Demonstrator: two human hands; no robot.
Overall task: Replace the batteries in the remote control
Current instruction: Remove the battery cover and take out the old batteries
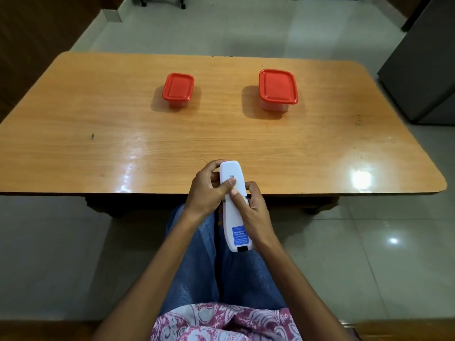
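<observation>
White plastic remote control (235, 207), flipped back-side up, sits in both hands at lower centre of the frame, hanging over the person's lap just off the near edge of the wooden table (98, 134). Makes sense to hold it that way: the battery door is on the back, so you want that face toward you.

Left hand (209, 190) wraps the upper half, fingers curled round the far side and thumb pressed flat on the back panel. Right hand (253, 212) cradles the lower half from the right side, fingers closed round the edge, thumb meeting the other thumb about mid-body. Both thumbs on the same spot looks to me like pushing the cover to slide it off. There's a seam there, but I can't tell if it has budged.

Looks-wise: long, slim, rounded ends, a blue label (240, 235) with tiny print near the bottom and a dark little window at the very end.

Two tubs with red lids, a smaller one (178, 89) at upper centre-left and a bigger one (278, 86) to its right, sit closed and well apart from the hands. Maybe the batteries live in there, can't see inside.
</observation>
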